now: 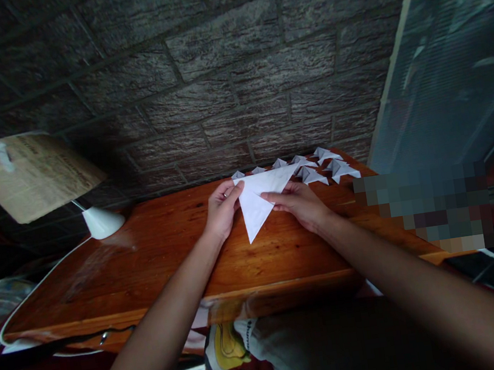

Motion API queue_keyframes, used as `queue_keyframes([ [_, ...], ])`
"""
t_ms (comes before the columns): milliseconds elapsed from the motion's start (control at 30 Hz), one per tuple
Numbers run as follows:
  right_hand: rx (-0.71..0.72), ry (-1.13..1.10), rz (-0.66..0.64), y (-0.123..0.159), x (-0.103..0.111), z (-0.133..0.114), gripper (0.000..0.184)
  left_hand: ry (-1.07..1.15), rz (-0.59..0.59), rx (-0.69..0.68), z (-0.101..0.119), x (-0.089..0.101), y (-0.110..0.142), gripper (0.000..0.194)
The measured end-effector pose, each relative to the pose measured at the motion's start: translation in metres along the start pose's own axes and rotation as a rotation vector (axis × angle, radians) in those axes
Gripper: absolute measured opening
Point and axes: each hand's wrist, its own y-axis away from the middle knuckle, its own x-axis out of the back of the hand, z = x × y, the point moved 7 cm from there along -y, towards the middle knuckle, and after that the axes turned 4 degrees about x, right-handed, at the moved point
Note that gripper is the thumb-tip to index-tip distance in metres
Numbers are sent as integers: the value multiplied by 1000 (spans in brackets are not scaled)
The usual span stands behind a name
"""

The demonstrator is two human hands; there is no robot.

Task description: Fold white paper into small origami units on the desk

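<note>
Between my two hands a sheet of white paper (256,205), folded into pointed flaps, is held up above the wooden table. My left hand (224,208) pinches its upper left corner, thumb on the front face. On the right side, my right hand (299,203) grips the paper with the thumb across the front and the fingers behind. One pointed flap hangs downward. Behind the paper, several folded white paper stars (310,174) lie along the far right of the table, partly hidden by the sheet.
The wooden table (171,269) stands against a dark brick wall (233,89). A lamp with a brown paper shade (29,176) and white base (103,222) is at the left, its white cord running over the edge. A translucent panel (438,78) rises at the right.
</note>
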Motion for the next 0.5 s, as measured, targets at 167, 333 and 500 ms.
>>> queue_keyframes([
  [167, 104, 96, -4, 0, -1, -6, 41, 33, -16, 0, 3, -1, -1, 42],
  [333, 208, 118, -25, 2, -5, -13, 35, 36, 8, 10, 4, -3, 1, 33],
  [500, 208, 140, -51, 6, -11, -15, 32, 71, 65, 36, 0, 2, 0, 36],
])
